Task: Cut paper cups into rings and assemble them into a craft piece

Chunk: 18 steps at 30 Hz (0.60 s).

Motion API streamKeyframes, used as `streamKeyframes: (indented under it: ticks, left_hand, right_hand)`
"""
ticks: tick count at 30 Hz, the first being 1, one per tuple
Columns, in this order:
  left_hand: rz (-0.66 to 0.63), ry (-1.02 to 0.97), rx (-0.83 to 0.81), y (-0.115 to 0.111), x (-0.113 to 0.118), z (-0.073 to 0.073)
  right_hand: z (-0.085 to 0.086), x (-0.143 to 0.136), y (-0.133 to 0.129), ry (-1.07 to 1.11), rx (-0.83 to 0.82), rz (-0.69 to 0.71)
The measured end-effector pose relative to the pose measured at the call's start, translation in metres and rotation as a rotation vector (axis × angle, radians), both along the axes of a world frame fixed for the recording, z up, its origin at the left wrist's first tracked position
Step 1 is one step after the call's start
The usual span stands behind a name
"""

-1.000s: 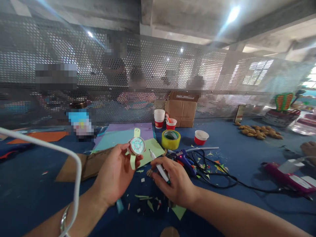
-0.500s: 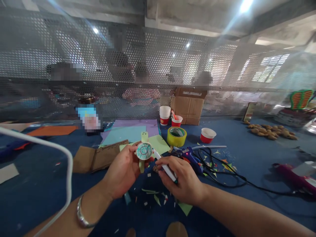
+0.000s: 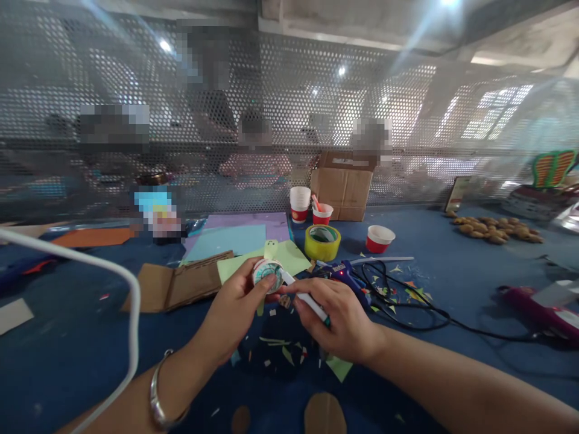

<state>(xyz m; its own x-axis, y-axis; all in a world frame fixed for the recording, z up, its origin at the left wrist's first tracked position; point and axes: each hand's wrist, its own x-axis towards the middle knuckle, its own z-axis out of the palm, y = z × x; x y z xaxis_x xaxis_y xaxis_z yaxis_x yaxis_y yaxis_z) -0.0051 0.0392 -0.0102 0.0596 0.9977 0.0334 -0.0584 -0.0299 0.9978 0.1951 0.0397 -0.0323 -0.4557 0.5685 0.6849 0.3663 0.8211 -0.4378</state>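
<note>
Grey perforated metal screening (image 3: 280,78) stands behind a dark blue surface (image 3: 420,235) strewn with paper scraps (image 3: 288,355). Between the 2 hands, the left hand (image 3: 239,295) clamps its fingers around a small round white cup piece (image 3: 268,269) with teal markings, thumb across its face. To its right, the right hand (image 3: 339,313) has its fingers closed on a slim white green-ended marker (image 3: 315,307), long axis slanting up leftward, tip at the cup piece's right rim; whether they touch, I cannot tell.

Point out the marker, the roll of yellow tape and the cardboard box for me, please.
Marker (image 3: 313,307): head view, on its white barrel.
Roll of yellow tape (image 3: 322,249): head view, on its outer side.
Cardboard box (image 3: 344,194): head view, on its front panel.
</note>
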Motion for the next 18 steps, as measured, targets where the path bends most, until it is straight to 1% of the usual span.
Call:
streamKeyframes:
  ticks: [5,12,18]
  left_hand:
    - [0.032,0.029,0.023,0.0000,0.0000,0.0005]
    - [0.031,0.075,0.042,-0.0007,-0.0018,-0.0041]
    - [0.067,0.062,0.041,-0.0020,0.0016,0.0017]
  right_hand:
    - [0.0007,-0.0009,-0.0009,-0.016,0.000,0.006]
    - [0.0037,-0.0009,-0.0039,-0.007,0.003,0.014]
    - [0.0078,-0.0016,-0.0058,0.010,0.040,0.003]
